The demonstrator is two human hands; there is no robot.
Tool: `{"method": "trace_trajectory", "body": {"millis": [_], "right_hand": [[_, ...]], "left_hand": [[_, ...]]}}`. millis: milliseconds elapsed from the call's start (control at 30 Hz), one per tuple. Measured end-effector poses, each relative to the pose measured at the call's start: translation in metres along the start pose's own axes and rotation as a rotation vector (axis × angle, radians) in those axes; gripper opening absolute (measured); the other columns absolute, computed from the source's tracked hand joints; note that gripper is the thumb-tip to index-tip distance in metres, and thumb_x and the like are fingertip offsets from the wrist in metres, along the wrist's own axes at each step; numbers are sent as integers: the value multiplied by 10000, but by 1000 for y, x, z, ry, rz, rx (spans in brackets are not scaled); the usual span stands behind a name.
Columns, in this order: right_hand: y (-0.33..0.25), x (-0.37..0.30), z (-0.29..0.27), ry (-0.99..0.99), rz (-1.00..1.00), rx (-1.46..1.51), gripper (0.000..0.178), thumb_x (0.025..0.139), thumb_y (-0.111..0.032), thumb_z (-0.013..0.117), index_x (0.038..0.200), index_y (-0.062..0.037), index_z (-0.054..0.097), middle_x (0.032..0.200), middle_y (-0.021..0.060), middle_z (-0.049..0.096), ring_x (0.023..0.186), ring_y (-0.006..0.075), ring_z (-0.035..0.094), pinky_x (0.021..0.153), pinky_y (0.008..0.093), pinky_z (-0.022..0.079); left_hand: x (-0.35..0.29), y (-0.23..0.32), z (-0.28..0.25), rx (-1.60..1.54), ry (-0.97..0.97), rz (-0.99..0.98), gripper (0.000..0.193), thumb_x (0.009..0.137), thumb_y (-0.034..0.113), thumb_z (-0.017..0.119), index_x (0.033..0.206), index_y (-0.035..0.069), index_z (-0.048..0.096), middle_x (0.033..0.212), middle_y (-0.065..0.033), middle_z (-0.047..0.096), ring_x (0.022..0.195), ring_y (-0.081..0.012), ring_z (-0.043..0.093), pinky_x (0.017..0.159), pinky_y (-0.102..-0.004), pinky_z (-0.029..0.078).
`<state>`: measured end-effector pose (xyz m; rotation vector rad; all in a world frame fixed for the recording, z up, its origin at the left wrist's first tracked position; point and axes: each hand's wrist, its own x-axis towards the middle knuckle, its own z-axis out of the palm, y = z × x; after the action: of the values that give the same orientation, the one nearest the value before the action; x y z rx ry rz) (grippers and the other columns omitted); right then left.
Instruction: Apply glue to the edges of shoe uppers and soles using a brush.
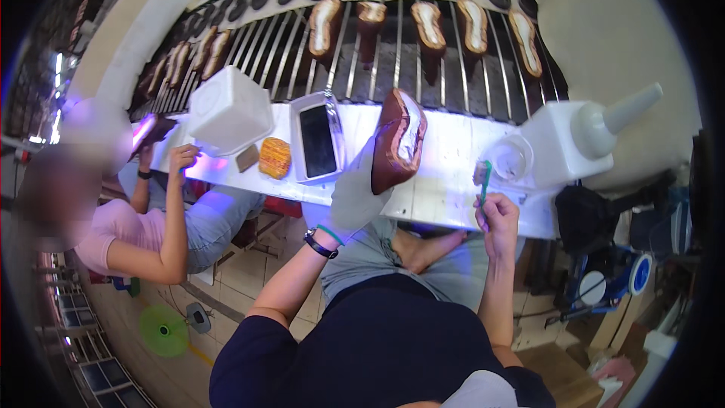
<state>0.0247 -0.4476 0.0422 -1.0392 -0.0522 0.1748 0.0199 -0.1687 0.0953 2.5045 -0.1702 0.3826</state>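
nearest the camera, a pale grey curved patch [483, 391], its nature unclear, lay over the dark navy cloth shirt [340, 347] of the person at work. beyond it, the pale-gloved left hand [359, 193] was closed around one end of a glossy brown leather shoe upper [389, 153], holding it tilted above the long white worktable [445, 189]; some of its fingers were hidden behind the leather. the upper's whitish underside faced up and to the right. the bare right hand [498, 215] pinched the handle of a small green plastic brush [485, 183] between thumb and fingers, bristles upward, just beside a clear round shallow dish [515, 159] and well apart from the shoe. near the dish stood a white plastic bottle with a cone-shaped nozzle [563, 143].

the step in hand looked to be brushwork on that underside, probably between dish and shoe; whether the bristles were wet could not be told. the next move seemed to call for a steady left grip, underside turned to the right hand, and a light, even touch along its edge.
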Motion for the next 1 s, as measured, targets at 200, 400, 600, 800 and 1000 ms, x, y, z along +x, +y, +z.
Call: {"method": "trace_trajectory", "body": {"millis": [200, 400, 600, 800, 1000], "right_hand": [[22, 3, 21, 164, 46, -77, 99, 888, -52, 613, 922, 37, 635, 808, 82, 639, 523, 53, 454, 445, 185, 320], [51, 7, 25, 344, -291, -582, 92, 827, 0, 663, 917, 5, 683, 810, 20, 614, 642, 53, 508, 533, 186, 376], [55, 17, 32, 347, -513, -908, 123, 798, 44, 661, 921, 32, 667, 834, 107, 627, 722, 175, 578, 639, 272, 459], [53, 15, 36, 362, -498, -1008, 130, 803, 65, 650, 932, 46, 654, 854, 136, 624, 764, 222, 603, 691, 299, 485], [56, 18, 43, 395, -435, -1024, 138, 821, 57, 637, 957, 45, 658, 875, 136, 620, 761, 217, 587, 670, 296, 473]], "left_hand": [[24, -4, 1, -81, 185, -283, 693, 720, 329, 705, 1314, 71, 456, 917, -212, 659, 790, -391, 651, 705, -450, 527], [55, -29, -45, -1102, 158, -599, 211, 812, 177, 705, 934, 18, 635, 706, 11, 585, 554, -49, 519, 500, -194, 427], [117, -77, -92, -900, 508, -498, 250, 806, 197, 712, 948, 3, 642, 724, -29, 634, 593, -104, 581, 520, -262, 466], [219, -186, -94, -204, 799, -312, 496, 731, 250, 736, 1144, 20, 587, 915, -153, 689, 817, -318, 667, 735, -399, 511], [223, -348, -51, 181, 527, -651, 566, 695, 291, 766, 1172, 59, 570, 1043, -196, 658, 990, -368, 623, 844, -421, 484]]}}
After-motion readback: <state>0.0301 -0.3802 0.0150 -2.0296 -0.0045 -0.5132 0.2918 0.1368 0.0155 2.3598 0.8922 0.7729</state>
